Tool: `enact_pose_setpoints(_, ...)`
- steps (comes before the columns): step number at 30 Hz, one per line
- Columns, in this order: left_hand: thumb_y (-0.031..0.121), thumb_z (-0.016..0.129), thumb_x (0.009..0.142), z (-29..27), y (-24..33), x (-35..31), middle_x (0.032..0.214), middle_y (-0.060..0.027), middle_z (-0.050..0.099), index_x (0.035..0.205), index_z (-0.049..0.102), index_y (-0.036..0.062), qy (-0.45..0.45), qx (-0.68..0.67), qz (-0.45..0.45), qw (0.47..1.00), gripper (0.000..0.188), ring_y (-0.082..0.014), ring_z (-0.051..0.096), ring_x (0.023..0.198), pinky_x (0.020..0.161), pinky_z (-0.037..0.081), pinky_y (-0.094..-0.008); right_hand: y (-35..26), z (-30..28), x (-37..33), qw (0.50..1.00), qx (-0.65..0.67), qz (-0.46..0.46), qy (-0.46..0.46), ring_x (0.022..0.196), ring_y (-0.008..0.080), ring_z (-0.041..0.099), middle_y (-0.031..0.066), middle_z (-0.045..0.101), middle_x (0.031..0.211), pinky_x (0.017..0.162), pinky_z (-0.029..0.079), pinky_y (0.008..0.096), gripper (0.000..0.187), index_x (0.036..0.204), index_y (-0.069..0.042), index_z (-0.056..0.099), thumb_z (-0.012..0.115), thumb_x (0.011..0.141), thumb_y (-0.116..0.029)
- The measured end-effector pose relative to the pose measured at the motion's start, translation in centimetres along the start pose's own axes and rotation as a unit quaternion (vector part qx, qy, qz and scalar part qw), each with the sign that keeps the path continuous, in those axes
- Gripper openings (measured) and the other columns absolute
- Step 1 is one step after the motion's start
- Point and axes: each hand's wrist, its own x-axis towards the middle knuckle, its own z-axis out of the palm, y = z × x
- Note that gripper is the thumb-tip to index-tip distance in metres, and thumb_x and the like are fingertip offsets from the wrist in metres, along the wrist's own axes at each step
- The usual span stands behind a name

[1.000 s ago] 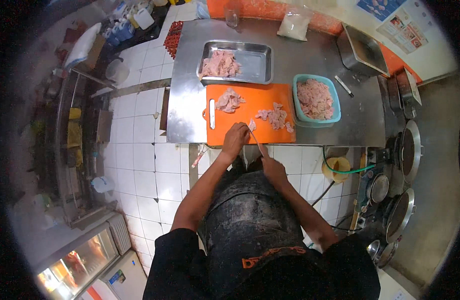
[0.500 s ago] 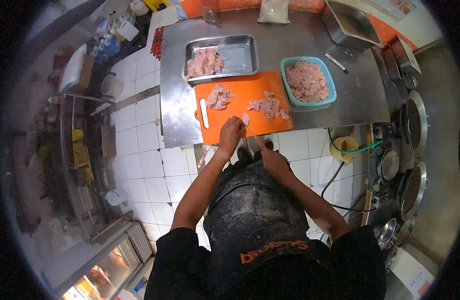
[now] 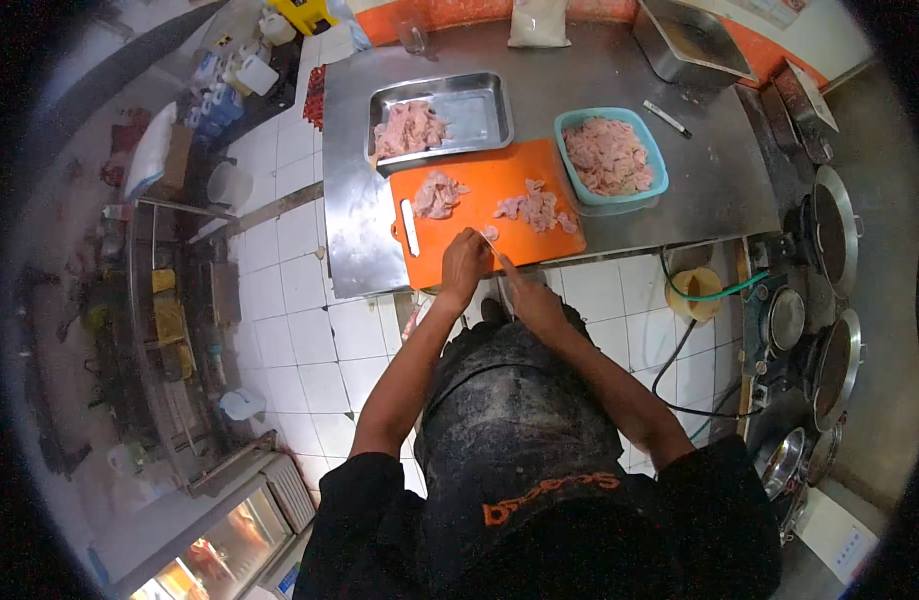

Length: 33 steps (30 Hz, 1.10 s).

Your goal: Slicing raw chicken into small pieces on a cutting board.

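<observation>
On the orange cutting board (image 3: 470, 166), near its front edge, a small piece of raw chicken (image 3: 491, 232) lies at the fingertips of my left hand (image 3: 464, 266). Those fingers are curled together and look to be pinching the meat, partly hiding it. My right hand (image 3: 536, 303) is closed round a knife (image 3: 507, 265), whose thin blade points up and left to that piece. A heap of raw chicken (image 3: 439, 195) sits on the board's left half. Smaller cut chicken pieces (image 3: 536, 207) are spread on its right half.
Behind the board stands a metal tray (image 3: 494, 112) with chicken at its left end. A light blue tub (image 3: 660, 150) full of chicken pieces is at the right, with a marker (image 3: 668, 119) beyond it. Pans (image 3: 833, 370) and a green hose (image 3: 720, 293) are farther right.
My right hand and the knife have shifted slightly, and the blade sits closer to my left fingertips. The piece there looks rounder. The whole view has shifted a little.
</observation>
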Motion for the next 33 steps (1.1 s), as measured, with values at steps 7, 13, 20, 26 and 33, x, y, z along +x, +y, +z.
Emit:
enact_pose_setpoints(7,0.003,0.062,0.073,-3.5,8.7,1.0,0.08,-0.0162,0.056,0.08,0.06,0.0001,0.006,0.159,0.091,0.983,0.007,-0.0336,0.057,0.08,0.07,0.047,-0.0417,1.5,-0.9,-2.5,1.0,0.007,0.016,-0.013,0.058,0.0386,0.061,0.021,0.06,0.065,0.055,0.05,0.0495,0.062,0.15,-0.024,0.014,0.044,0.096,-0.02)
enact_pose_setpoints(13,0.003,0.062,0.074,-1.2,5.2,1.8,0.079,-0.0168,0.054,0.08,0.056,-0.0002,0.039,0.146,0.063,0.986,0.009,-0.0363,0.055,0.078,0.068,0.045,-0.0432,2.0,-1.6,0.5,0.999,-0.009,-0.041,0.001,0.063,0.039,0.061,0.0225,0.061,0.071,0.061,0.05,0.0511,0.062,0.15,-0.028,0.012,0.041,0.096,-0.02)
enact_pose_setpoints(20,0.004,0.065,0.077,0.8,2.5,-0.8,0.079,-0.0158,0.054,0.082,0.056,-0.0019,0.102,0.095,-0.019,0.99,0.012,-0.0335,0.057,0.073,0.065,0.045,-0.0415,5.2,-1.9,-2.5,0.999,0.049,-0.004,-0.022,0.064,0.0407,0.061,0.0231,0.062,0.072,0.061,0.05,0.0504,0.062,0.15,-0.028,0.014,0.043,0.095,-0.021)
enact_pose_setpoints(26,0.005,0.066,0.08,2.0,4.2,2.3,0.097,-0.018,0.057,0.092,0.058,-0.002,0.013,-0.131,0.02,0.991,0.015,-0.0331,0.061,0.083,0.07,0.049,-0.0384,10.7,-2.6,-2.0,0.986,0.145,0.018,0.08,0.073,0.0437,0.063,0.0274,0.063,0.077,0.064,0.049,0.0547,0.066,0.149,-0.027,0.014,0.047,0.093,-0.017)
enact_pose_setpoints(33,0.014,0.069,0.073,3.4,5.7,5.9,0.133,-0.0218,0.044,0.121,0.05,0.0001,0.096,0.222,0.048,0.969,0.053,-0.0437,0.039,0.125,0.102,0.034,-0.051,9.4,-5.8,0.9,0.989,0.12,0.007,0.09,0.074,0.0449,0.062,0.028,0.062,0.084,0.066,0.05,0.0534,0.061,0.149,-0.017,0.021,0.047,0.094,-0.015)
